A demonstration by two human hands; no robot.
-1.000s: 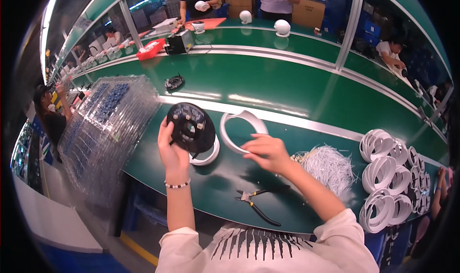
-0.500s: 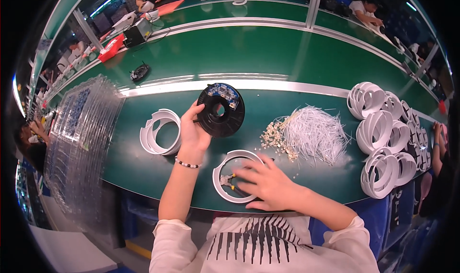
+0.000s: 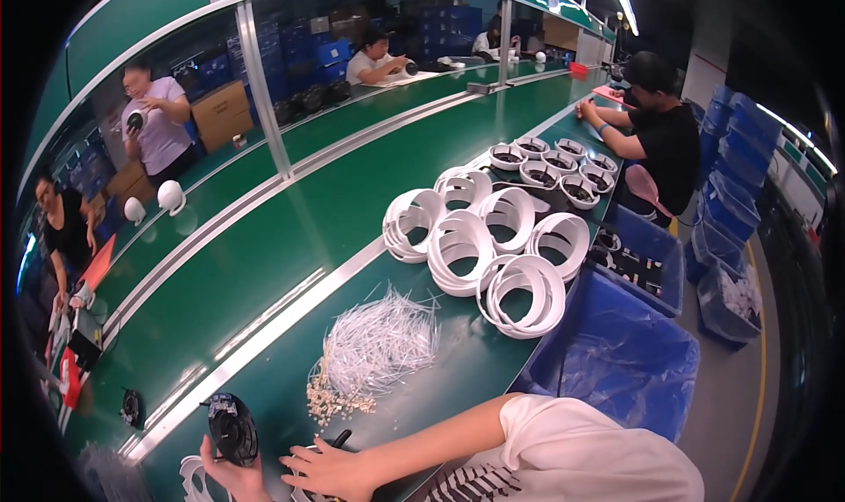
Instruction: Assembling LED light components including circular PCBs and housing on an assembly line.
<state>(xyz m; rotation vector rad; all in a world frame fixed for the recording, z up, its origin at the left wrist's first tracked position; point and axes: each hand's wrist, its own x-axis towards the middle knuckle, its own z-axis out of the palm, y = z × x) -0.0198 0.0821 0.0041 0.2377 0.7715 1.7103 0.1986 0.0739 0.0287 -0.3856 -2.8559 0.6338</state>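
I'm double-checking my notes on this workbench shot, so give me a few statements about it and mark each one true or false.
1. The left hand holds a round black part. True.
2. The stacks of white rings lie right beside the hands. False: they lie further along the green table, beyond the heap of white ties.
3. The right hand rests on the table. True.
4. The bin beside the table is red. False: it is blue.
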